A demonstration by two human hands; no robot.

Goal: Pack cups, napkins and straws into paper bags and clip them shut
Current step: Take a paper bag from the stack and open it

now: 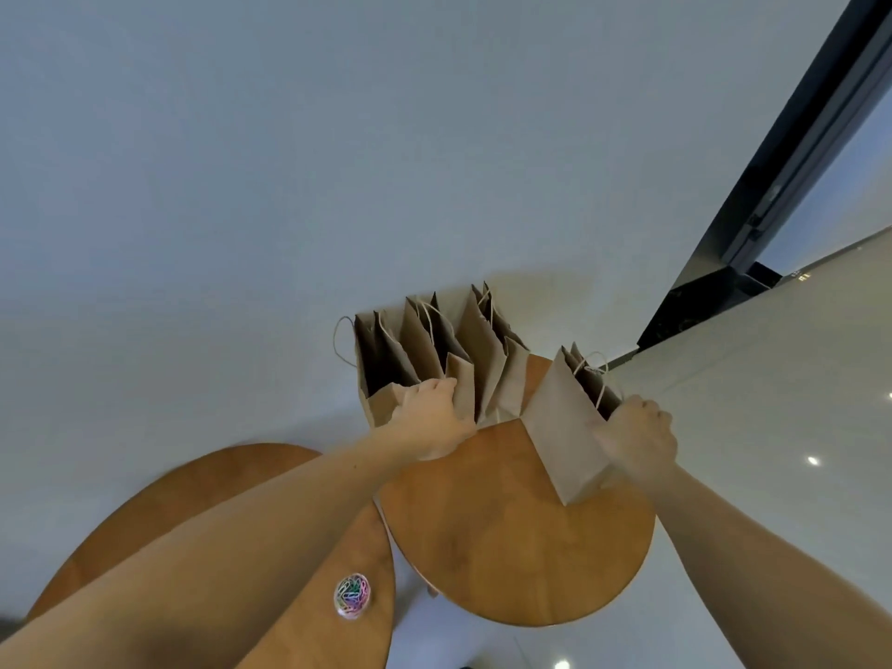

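Note:
Several brown paper bags with twine handles stand at the far edge of a round wooden table [507, 548]. My left hand [432, 417] grips the near top edge of the leftmost bag [381, 374], which stands open in a row with two others [487, 359]. My right hand [637, 439] holds the top edge of a separate bag [560, 427], tilted at the table's right side. No cups, napkins or straws are in view.
A clear jar of coloured paper clips [352, 595] sits on a second, lower wooden table [202, 485] at the left. A pale wall lies behind the bags. Glossy floor tiles and a dark door frame [782, 185] lie to the right.

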